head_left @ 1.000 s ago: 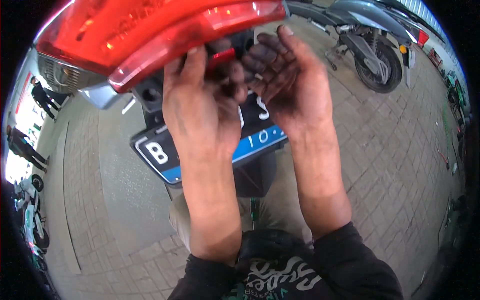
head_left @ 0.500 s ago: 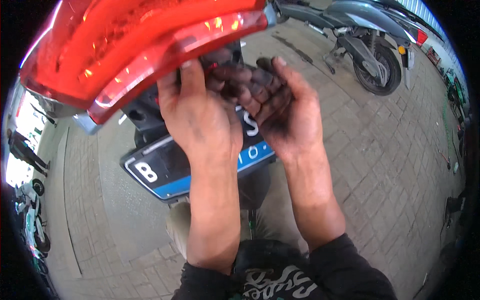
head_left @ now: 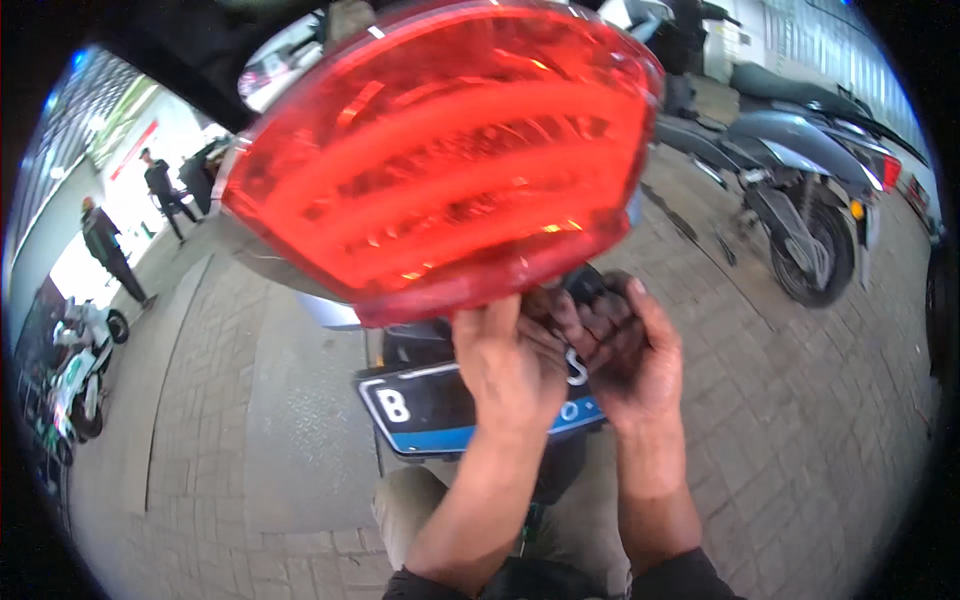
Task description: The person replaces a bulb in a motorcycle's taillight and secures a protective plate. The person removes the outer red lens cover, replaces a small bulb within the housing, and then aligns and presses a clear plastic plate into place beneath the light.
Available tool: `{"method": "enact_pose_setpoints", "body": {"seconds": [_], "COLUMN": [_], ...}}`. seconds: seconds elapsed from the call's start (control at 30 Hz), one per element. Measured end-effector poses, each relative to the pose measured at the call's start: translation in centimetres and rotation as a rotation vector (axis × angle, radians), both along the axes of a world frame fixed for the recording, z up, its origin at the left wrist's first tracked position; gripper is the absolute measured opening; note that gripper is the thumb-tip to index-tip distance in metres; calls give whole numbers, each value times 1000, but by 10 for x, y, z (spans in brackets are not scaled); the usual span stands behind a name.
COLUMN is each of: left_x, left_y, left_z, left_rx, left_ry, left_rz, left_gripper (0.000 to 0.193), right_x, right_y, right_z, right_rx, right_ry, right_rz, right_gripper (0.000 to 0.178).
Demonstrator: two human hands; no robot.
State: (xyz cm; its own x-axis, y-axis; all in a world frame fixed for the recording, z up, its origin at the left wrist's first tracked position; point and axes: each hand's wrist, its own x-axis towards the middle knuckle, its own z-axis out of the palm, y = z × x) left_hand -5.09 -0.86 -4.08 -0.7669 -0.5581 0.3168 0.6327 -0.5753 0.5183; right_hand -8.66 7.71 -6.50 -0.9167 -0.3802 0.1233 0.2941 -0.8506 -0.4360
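Note:
A large red tail light [head_left: 480,190] fills the upper middle, at the rear of a motorbike. Just beneath its lower edge, my left hand [head_left: 510,370] reaches up with its back toward me, its fingertips partly hidden by the lamp. My right hand [head_left: 640,360] is beside it, palm turned inward and thumb raised, the blackened fingers curled toward the left hand. Both hands are closed around a spot under the lamp; what they hold there is hidden. Behind the wrists sits a black number plate [head_left: 430,400] with a blue lower band, partly covered by my hands.
Another scooter [head_left: 810,190] stands at the right on the paved floor [head_left: 770,440]. A metal plate [head_left: 305,400] lies on the ground to the left. Two people [head_left: 108,250] stand at the far left, near a parked white and green motorbike [head_left: 80,370].
My view has tilted up, so the tail light now shows almost whole and the plate and hands appear lower and further right. Both hands stay under the lamp.

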Motion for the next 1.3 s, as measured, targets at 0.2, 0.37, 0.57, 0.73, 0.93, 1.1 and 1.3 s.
{"method": "enact_pose_setpoints", "body": {"seconds": [0.2,0.37,0.57,0.73,0.93,1.1,1.3], "left_x": [14,16,17,24,25,31,52], "left_y": [-10,-8,5,-1,-9,-14,-7], "left_z": [0,-3,12,16,10,5,9], "left_rx": [210,106,216,247,243,258,187], "left_ry": [193,140,-26,-62,-48,-15,172], "left_rz": [-122,22,39,17,2,9,-89], "left_gripper": [13,7,17,22,23,22,29], "right_x": [2,2,3,10,21,27,27], "right_y": [0,0,-2,-18,-25,-34,-32], "right_z": [0,0,3,16,26,33,36], "right_rx": [70,72,64,45,-65,-56,-33], "right_ry": [41,68,98,173,149,138,120], "right_rz": [-3,10,26,48,68,31,46], "right_gripper": [23,22,26,30,39,42,40]}}
